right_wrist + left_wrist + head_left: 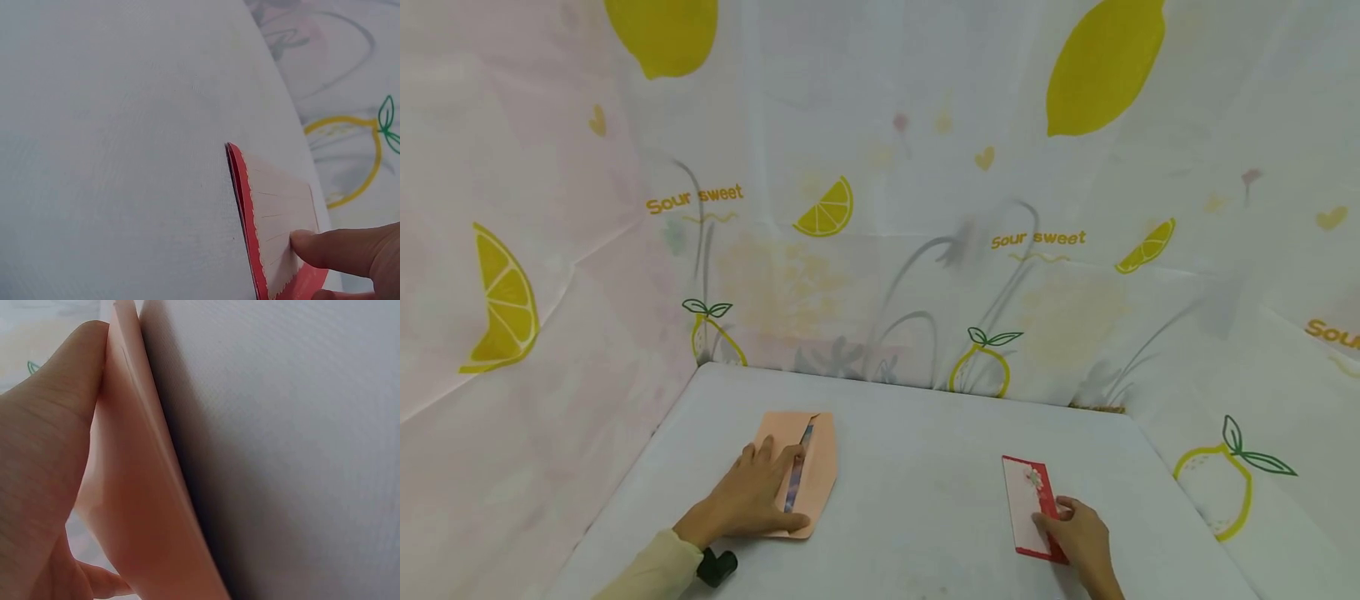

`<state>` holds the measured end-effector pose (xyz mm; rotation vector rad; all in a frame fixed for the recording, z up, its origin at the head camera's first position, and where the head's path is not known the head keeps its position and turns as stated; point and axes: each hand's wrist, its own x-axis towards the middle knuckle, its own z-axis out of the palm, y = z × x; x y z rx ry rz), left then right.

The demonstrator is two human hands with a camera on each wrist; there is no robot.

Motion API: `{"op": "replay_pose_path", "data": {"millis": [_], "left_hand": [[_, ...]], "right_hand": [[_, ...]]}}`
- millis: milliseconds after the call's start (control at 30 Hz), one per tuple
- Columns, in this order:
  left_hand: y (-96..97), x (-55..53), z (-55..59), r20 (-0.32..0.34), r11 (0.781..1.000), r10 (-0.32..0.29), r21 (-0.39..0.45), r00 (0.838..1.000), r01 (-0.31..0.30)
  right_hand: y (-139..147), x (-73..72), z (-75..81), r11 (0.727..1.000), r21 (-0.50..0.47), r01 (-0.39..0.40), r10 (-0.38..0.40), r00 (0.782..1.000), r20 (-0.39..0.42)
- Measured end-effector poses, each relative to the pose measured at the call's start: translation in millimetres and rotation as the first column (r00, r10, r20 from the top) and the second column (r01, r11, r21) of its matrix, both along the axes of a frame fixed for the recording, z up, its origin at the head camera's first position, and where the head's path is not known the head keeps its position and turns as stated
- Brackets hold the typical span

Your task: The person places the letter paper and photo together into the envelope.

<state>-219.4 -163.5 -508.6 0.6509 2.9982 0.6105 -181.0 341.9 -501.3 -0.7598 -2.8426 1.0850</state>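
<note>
The right hand [1081,533], lower right, pinches a seemingly light, flexible card [1024,508], best held edgewise; the left hand [748,493], lower left, rests spread on an envelope [822,462].

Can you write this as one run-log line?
left hand: rests on peach envelope | right hand: holds red-and-white card | surface: white table
</note>
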Motion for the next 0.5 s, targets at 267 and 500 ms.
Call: {"op": "replay_pose_path", "data": {"millis": [267, 500], "left_hand": [[-0.9, 1.9, 2.1, 0.002, 1.0, -0.008, -0.009, 1.0, 0.008], [-0.2, 0.9, 1.8, -0.025, 1.0, -0.012, -0.015, 1.0, 0.011]], "right_hand": [[-4.2, 1.1, 6.4, 0.999, 0.025, 0.026, -0.028, 0.998, 0.058], [-4.0, -1.2, 10.0, 0.997, 0.043, 0.062, -0.065, 0.994, 0.088]]}}
